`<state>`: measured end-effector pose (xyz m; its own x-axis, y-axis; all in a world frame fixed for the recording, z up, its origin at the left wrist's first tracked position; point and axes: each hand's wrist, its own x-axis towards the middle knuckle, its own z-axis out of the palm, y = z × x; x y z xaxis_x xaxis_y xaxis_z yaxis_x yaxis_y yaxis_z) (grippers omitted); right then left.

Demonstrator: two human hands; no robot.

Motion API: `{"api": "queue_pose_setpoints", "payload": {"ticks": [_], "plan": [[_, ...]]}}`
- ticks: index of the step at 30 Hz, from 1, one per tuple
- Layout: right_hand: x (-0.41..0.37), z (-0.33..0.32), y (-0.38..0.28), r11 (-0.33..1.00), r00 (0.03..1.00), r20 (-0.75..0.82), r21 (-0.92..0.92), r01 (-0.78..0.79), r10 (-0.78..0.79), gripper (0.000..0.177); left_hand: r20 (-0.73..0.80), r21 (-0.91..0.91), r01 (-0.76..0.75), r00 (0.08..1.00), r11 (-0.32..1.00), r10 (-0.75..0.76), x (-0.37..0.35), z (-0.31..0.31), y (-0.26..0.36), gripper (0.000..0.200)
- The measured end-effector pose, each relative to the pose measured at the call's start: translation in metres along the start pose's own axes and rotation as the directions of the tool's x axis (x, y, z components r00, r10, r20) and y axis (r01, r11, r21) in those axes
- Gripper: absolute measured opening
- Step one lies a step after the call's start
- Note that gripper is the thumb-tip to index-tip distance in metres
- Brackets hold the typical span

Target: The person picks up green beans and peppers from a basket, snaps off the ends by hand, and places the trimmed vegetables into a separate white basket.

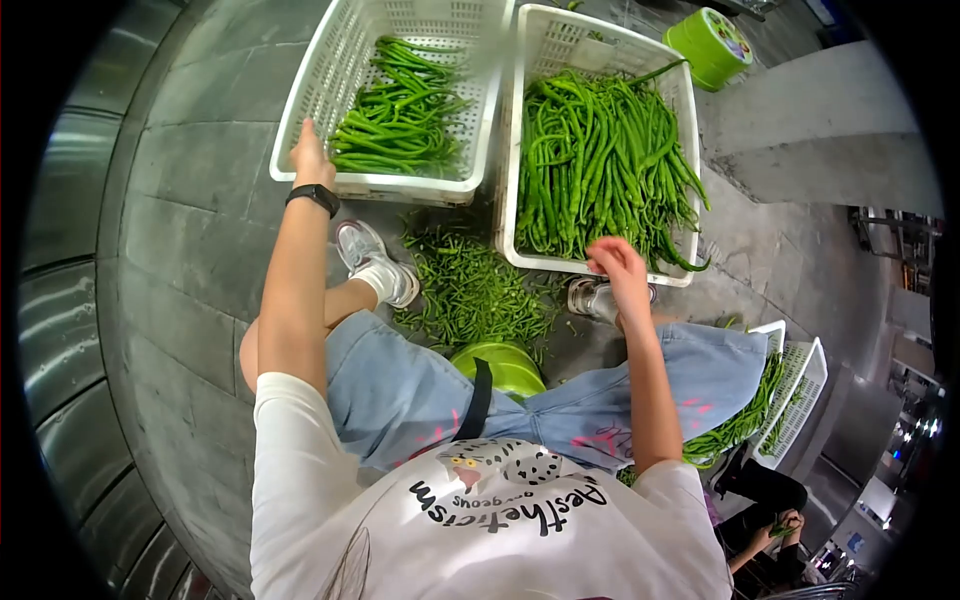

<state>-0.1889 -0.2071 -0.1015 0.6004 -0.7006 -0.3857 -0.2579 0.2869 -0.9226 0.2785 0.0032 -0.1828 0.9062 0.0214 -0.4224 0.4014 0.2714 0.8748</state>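
Observation:
My left hand (pixel 311 157), below a dark wristband, is at the near left corner of the left white crate (pixel 400 183), its fingers over the rim. What it grips, if anything, is hard to make out. Long green peppers (pixel 400 115) lie in a loose pile inside that crate. The right white crate (pixel 563 262) is filled with many more green peppers (pixel 600 160). Above its near rim is my right hand (pixel 618 262), fingers bent and close together; anything between them is too small to tell.
Green stem scraps (pixel 475 290) cover the floor between my shoes, beside a green stool (pixel 505 368). A green tub (pixel 708 48) stands at the upper right. Another crate of peppers (pixel 800 400) is at the right, near another person's hands (pixel 787 525).

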Motion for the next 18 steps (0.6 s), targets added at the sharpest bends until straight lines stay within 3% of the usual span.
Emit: {"api": "queue_pose_setpoints", "payload": {"ticks": [2, 3, 4, 6, 9, 10, 12, 14, 15, 16, 18], "plan": [[0.045, 0.014, 0.018, 0.953, 0.986, 0.059, -0.255, 0.163, -0.153, 0.032, 0.005, 0.096, 0.026, 1.0, 0.995, -0.027, -0.041, 0.019, 0.014, 0.042], [0.063, 0.029, 0.017, 0.883, 0.984, 0.043, -0.437, 0.173, -0.171, 0.04, 0.12, 0.145, 0.051, 0.99, 0.988, -0.069, -0.061, 0.028, 0.022, 0.049], [0.079, 0.047, 0.015, 0.779, 0.98, 0.032, -0.602, 0.174, -0.195, 0.047, 0.237, 0.171, 0.022, 0.969, 0.985, -0.063, -0.073, 0.033, 0.023, 0.048], [0.126, 0.065, 0.064, 0.508, 0.889, 0.064, -0.801, 0.317, -0.454, 0.055, 0.369, 0.188, -0.068, 0.929, 0.98, -0.006, -0.123, 0.05, 0.03, 0.043], [0.132, 0.08, 0.054, 0.492, 0.999, 0.017, -0.87, 0.034, -0.039, 0.056, 0.61, 0.37, -0.218, 0.79, 0.903, -0.059, -0.207, 0.06, 0.057, 0.04], [0.128, 0.087, 0.04, 0.516, 0.998, -0.055, -0.854, -0.07, 0.044, 0.046, 0.683, 0.408, -0.261, 0.724, 0.875, -0.103, -0.235, 0.057, 0.068, 0.038], [0.116, 0.089, 0.03, 0.415, 0.929, -0.061, -0.904, 0.105, -0.366, 0.034, 0.819, 0.34, -0.395, 0.57, 0.853, -0.062, -0.262, 0.044, 0.074, 0.035], [0.117, 0.077, 0.017, 0.427, 0.834, -0.111, -0.89, 0.158, -0.541, 0.027, 0.823, 0.395, -0.314, 0.539, 0.863, -0.18, -0.277, 0.032, 0.077, 0.027], [0.122, 0.067, 0.014, 0.326, 0.761, -0.056, -0.922, 0.209, -0.646, 0.027, 0.81, 0.392, -0.239, 0.547, 0.888, -0.211, -0.282, 0.031, 0.078, 0.026], [0.123, 0.061, 0.006, 0.324, 0.752, -0.085, -0.929, 0.176, -0.654, 0.033, 0.798, 0.388, -0.162, 0.551, 0.907, -0.243, -0.288, 0.032, 0.077, 0.025], [0.136, 0.052, 0.01, 0.366, 0.788, -0.151, -0.925, 0.099, -0.596, 0.046, 0.834, 0.357, -0.152, 0.496, 0.922, -0.242, -0.294, 0.035, 0.069, 0.024]]}}
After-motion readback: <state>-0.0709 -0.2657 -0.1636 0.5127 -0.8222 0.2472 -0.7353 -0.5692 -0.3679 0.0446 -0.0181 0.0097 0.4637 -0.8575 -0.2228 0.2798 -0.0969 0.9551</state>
